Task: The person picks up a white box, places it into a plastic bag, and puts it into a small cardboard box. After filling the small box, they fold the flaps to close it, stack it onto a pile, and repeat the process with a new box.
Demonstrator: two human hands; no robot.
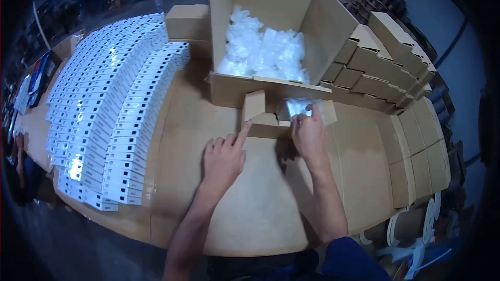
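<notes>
A small open cardboard box (265, 119) lies on the cardboard-covered table (260, 203) in front of me. My left hand (225, 156) rests flat beside it, its index finger touching the box's left flap. My right hand (308, 134) pushes a clear plastic bag (298, 106) into the box's open end, fingers on the bag. Behind stands a large open carton (276, 0) holding several more white plastic bags (263, 49).
Rows of white retail boxes (109, 109) cover the table's left side. Stacks of small brown boxes (385, 62) line the right side and back right. A closed brown box (187, 21) sits left of the large carton. Another person's arm (20, 151) shows at far left.
</notes>
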